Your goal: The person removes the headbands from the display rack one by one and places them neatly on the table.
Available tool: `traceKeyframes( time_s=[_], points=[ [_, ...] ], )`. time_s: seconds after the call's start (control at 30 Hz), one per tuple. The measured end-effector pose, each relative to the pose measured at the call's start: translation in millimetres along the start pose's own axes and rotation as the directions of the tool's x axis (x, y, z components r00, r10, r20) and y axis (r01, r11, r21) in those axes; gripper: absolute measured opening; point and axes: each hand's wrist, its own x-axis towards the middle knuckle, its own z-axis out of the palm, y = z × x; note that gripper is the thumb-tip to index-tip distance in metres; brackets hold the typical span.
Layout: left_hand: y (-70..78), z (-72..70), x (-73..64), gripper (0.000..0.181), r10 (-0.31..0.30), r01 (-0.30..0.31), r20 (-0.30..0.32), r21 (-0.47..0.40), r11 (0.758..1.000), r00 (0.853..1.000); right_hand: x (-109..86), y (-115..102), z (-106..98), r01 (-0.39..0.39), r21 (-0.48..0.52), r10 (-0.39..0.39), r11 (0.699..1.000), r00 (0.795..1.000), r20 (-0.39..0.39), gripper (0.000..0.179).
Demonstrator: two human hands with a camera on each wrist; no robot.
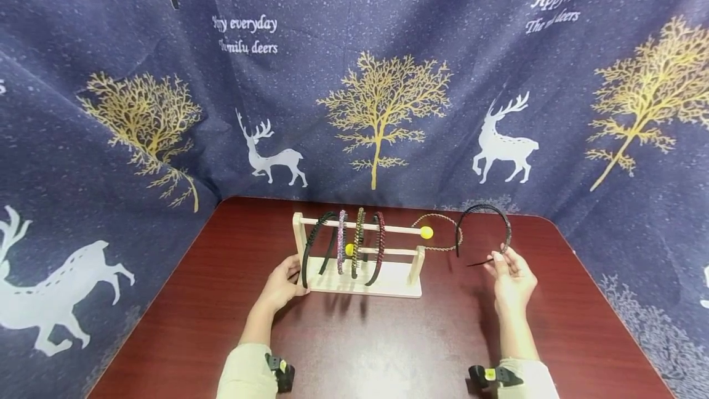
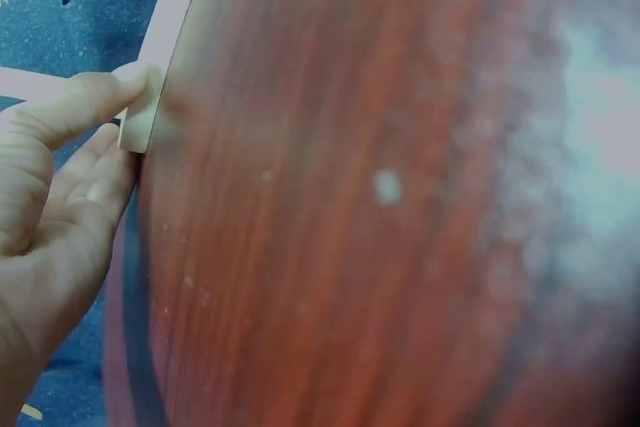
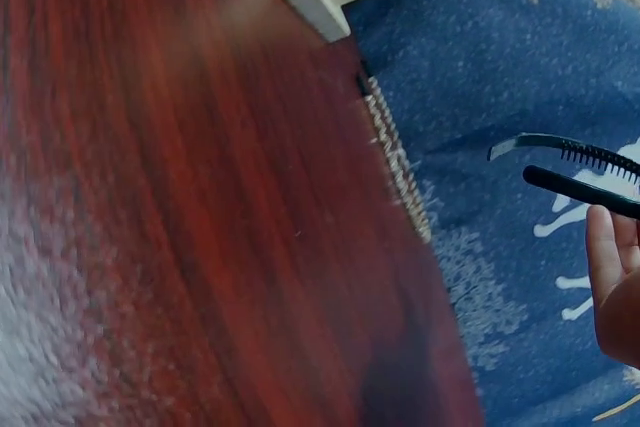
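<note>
My left hand (image 1: 280, 284) grips the left end of a pale wooden headband rack (image 1: 396, 282), with thumb and fingers on the edge of its base. Over the rack's upper rod hang a black headband (image 1: 308, 248), a pink-purple one (image 1: 340, 251), a gold-toned one (image 1: 357, 257) and a dark red one (image 1: 380, 245). To the right of the rack, my right hand (image 1: 511, 277) pinches one side of a dark headband (image 1: 480, 207), raised above the table. Its teeth and free tip show in the right wrist view, where much of the hand is cut off.
A thin beaded headband (image 1: 434, 215) lies on the table behind the rack's right end. Yellow balls cap the upper rod (image 1: 426, 233) and lower rod (image 1: 349, 249). The reddish-brown table (image 1: 443, 343) ends at a blue printed curtain (image 1: 343, 159).
</note>
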Motion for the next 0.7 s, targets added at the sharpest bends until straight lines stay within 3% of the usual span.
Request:
traceKeyframes(
  time_s=[0.07, 0.33, 0.4, 0.53, 0.7],
  points=[
    [-0.5, -0.1, -0.1, 0.078, -0.018, 0.018, 0.007, 0.002, 1.0, 1.0, 1.8, 3.7, -3.7, -0.018, -0.045, 0.017, 0.999, 0.999, -0.043, 0.04],
    [0.4, 0.0, -2.8, 0.077, -0.023, 0.023, 0.0, 0.004, 1.0, 1.0, 9.7, 1.4, -12.4, -0.086, -0.048, 0.078, 0.995, 0.986, -0.146, 0.046],
    [0.3, -0.6, -3.7, 0.077, -0.025, 0.025, 0.006, -0.007, 1.0, 1.0, 7.4, -10.9, -6.5, -0.125, -0.007, 0.123, 0.992, 0.98, -0.159, 0.035],
    [-0.6, -1.2, -4.2, 0.077, -0.029, 0.03, 0.008, -0.027, 0.999, 1.0, 1.9, -39.3, 13.3, -0.195, 0.055, 0.202, 0.979, 0.95, -0.237, 0.015],
    [-0.7, -0.6, -3.4, 0.075, -0.016, 0.017, 0.005, -0.044, 0.999, 1.0, 5.5, -46.9, 19.0, -0.226, 0.082, 0.24, 0.971, 0.909, -0.34, 0.018]
  ],
)
